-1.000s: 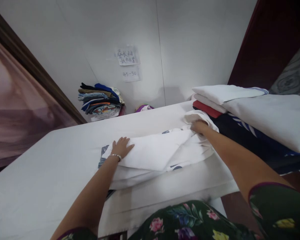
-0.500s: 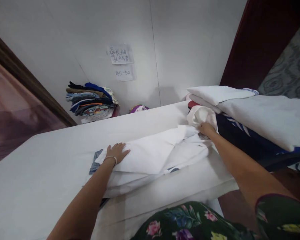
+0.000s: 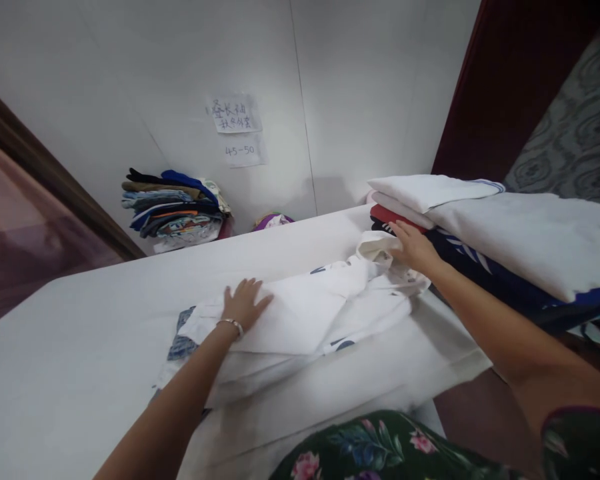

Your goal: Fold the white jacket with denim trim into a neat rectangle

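Fingers (image 3: 250,291) of the left hand (image 3: 243,305) are spread apart and lie flat on the white garment (image 3: 300,313). The right hand (image 3: 414,245) also has open fingers, pressing the rolled collar end (image 3: 380,245); half a second ago it was bunched around this end and held it higher. The garment lies on the table (image 3: 80,347), its long axis running from 8 o'clock to 2 o'clock, collar end pointing to 2 o'clock, beside the folded stack (image 3: 480,220) at 3 o'clock.
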The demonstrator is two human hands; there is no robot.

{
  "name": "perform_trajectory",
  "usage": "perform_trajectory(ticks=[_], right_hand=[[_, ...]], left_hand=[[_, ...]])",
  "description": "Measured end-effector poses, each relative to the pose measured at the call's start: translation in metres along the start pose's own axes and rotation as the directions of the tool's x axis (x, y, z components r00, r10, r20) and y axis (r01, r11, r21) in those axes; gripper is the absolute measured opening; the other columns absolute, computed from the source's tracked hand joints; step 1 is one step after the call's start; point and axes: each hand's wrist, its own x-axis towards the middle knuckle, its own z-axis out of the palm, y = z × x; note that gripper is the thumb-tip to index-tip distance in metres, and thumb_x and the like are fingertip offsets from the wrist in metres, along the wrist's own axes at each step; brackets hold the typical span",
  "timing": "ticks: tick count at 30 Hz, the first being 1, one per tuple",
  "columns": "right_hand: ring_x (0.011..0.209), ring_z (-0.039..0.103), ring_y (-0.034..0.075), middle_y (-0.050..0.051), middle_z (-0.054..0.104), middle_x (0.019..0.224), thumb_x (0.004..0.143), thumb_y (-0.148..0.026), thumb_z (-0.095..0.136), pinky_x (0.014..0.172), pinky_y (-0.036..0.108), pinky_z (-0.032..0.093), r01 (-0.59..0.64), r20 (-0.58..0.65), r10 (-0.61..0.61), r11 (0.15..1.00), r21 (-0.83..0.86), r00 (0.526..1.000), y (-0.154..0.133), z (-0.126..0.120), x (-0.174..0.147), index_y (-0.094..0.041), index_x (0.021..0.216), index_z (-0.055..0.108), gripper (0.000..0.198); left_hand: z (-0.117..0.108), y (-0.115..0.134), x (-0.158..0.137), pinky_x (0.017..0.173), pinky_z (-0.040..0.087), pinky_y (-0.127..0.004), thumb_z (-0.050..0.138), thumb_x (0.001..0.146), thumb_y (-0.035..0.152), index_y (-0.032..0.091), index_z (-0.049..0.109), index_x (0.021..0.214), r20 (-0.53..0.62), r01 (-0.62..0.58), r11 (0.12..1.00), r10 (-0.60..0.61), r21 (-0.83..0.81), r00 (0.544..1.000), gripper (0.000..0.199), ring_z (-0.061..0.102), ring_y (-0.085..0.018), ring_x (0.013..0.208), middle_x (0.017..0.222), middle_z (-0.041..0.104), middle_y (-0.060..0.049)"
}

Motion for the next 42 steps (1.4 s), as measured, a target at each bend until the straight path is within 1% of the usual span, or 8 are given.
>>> perform_trajectory(ticks=[5,9,17,22,26,34,38,42], right_hand=[[0.096,0.060,0.028,0.014,0.069,0.093,0.072,-0.015,0.061,0.086,0.037,0.043,-0.374,-0.013,0.384,0.905,0.202,0.923,0.016,-0.015,0.036,-0.015,0.098,0.067,0.027],[0.075,0.058,0.019,0.011,0.064,0.081,0.082,-0.013,0.041,0.069,0.034,0.047,-0.418,-0.212,0.518,0.825,0.380,0.829,0.035,-0.064,0.060,-0.007,0.119,0.055,0.040],[0.064,0.054,0.011,0.003,0.060,0.081,0.068,-0.006,0.055,0.058,0.027,0.045,-0.096,-0.322,0.713,0.478,0.873,0.623,0.012,-0.101,0.027,-0.014,0.114,0.062,0.047],[0.060,0.053,0.010,0.003,0.061,0.077,0.061,-0.008,0.057,0.053,0.024,0.043,-0.012,-0.333,0.674,0.452,0.892,0.660,0.006,-0.099,0.006,-0.014,0.100,0.067,0.042],[0.062,0.053,0.011,0.004,0.062,0.082,0.058,-0.010,0.057,0.051,0.022,0.040,0.149,-0.461,0.662,0.472,0.869,0.591,0.012,-0.098,-0.006,-0.015,0.097,0.067,0.041],[0.058,0.051,0.009,0.001,0.063,0.076,0.054,-0.013,0.064,0.051,0.022,0.039,0.052,-0.361,0.665,0.437,0.898,0.653,0.009,-0.093,-0.050,-0.016,0.095,0.069,0.041],[0.073,0.058,0.011,0.002,0.067,0.088,0.058,-0.017,0.073,0.066,0.024,0.046,0.041,-0.367,0.614,0.478,0.877,0.699,0.010,-0.089,-0.069,-0.019,0.103,0.069,0.045],[0.079,0.061,0.012,0.002,0.069,0.095,0.060,-0.020,0.075,0.074,0.026,0.048,0.021,-0.349,0.616,0.474,0.880,0.707,0.006,-0.086,-0.076,-0.020,0.101,0.070,0.041]], left_hand=[[0.013,0.079,-0.019,0.114,0.008,-0.055,0.039,0.090,0.058,0.026,0.037,0.143,-0.055,-0.468,0.879,0.465,-0.093,0.884,0.063,0.023,-0.029,0.141,0.152,0.030,-0.009],[0.041,0.096,-0.024,0.113,0.011,-0.055,0.038,0.090,0.057,0.026,0.032,0.145,0.120,-0.477,0.864,0.497,-0.160,0.860,0.064,0.019,-0.028,0.142,0.155,0.024,-0.008],[0.038,0.092,-0.018,0.112,0.013,-0.057,0.036,0.090,0.057,0.026,0.034,0.144,0.178,-0.411,0.881,0.455,-0.235,0.873,0.062,0.017,-0.028,0.143,0.155,0.024,-0.008],[0.015,0.127,-0.011,0.114,0.009,-0.057,0.035,0.090,0.060,0.024,0.035,0.144,-0.022,-0.441,0.866,0.449,-0.235,0.893,0.065,0.017,-0.029,0.143,0.154,0.025,-0.010],[0.023,0.160,0.000,0.114,0.007,-0.058,0.037,0.089,0.060,0.026,0.029,0.147,0.008,-0.527,0.823,0.541,-0.213,0.841,0.067,0.013,-0.029,0.144,0.156,0.019,-0.007],[0.038,0.168,0.016,0.114,0.011,-0.057,0.029,0.089,0.065,0.029,0.032,0.145,0.176,-0.452,0.857,0.499,-0.249,0.849,0.067,0.018,-0.025,0.143,0.155,0.024,-0.003],[0.021,0.185,0.016,0.115,0.011,-0.054,0.029,0.090,0.061,0.026,0.035,0.143,0.051,-0.402,0.889,0.422,-0.220,0.905,0.064,0.023,-0.024,0.141,0.153,0.029,-0.006],[0.018,0.214,0.027,0.116,0.004,-0.051,0.030,0.090,0.061,0.026,0.028,0.147,-0.082,-0.533,0.834,0.527,-0.140,0.846,0.067,0.011,-0.024,0.144,0.157,0.014,-0.003]])
